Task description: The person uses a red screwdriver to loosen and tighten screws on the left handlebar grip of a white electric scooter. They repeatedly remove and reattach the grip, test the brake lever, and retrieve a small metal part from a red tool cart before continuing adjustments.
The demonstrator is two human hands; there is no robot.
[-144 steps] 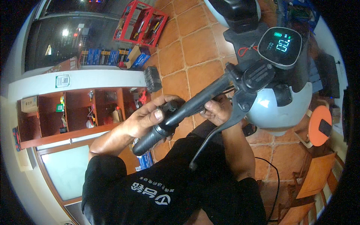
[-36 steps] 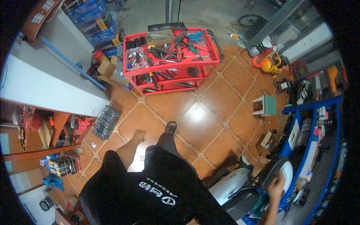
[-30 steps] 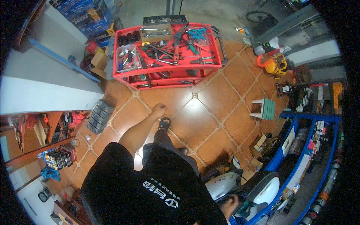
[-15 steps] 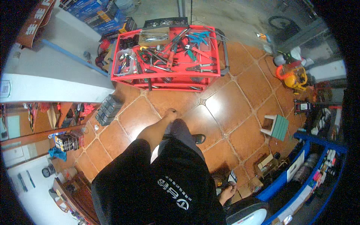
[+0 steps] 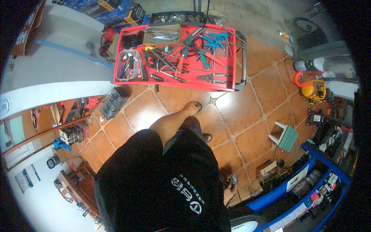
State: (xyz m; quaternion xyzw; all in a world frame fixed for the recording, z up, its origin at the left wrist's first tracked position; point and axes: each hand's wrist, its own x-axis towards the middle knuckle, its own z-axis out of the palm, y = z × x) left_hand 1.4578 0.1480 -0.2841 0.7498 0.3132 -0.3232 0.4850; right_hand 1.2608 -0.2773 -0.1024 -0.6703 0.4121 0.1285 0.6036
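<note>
My left hand (image 5: 191,109) is low in front of me over the tiled floor, short of the red tool cart (image 5: 232,58), with its fingers curled; whether they hold anything is unclear. The cart's top holds several pliers (image 5: 210,78), wrenches, screwdrivers and a clear tub (image 5: 128,65). My right hand (image 5: 230,187) is partly hidden beside my black shirt, fingers curled, near some cardboard at lower right; its contents cannot be made out. A white and black vehicle part (image 5: 243,226) shows just below it.
A green stool (image 5: 286,137) and a yellow machine (image 5: 312,92) stand at right, above a blue shelf unit (image 5: 328,170). A grey organizer box (image 5: 112,104) sits at left by wooden shelves (image 5: 58,116). Blue boxes (image 5: 104,11) are stacked behind the cart.
Earlier both hands held a scooter's handlebar; they have let go. The view has since turned to the cart, which has come nearer, and my left hand has swung forward.
</note>
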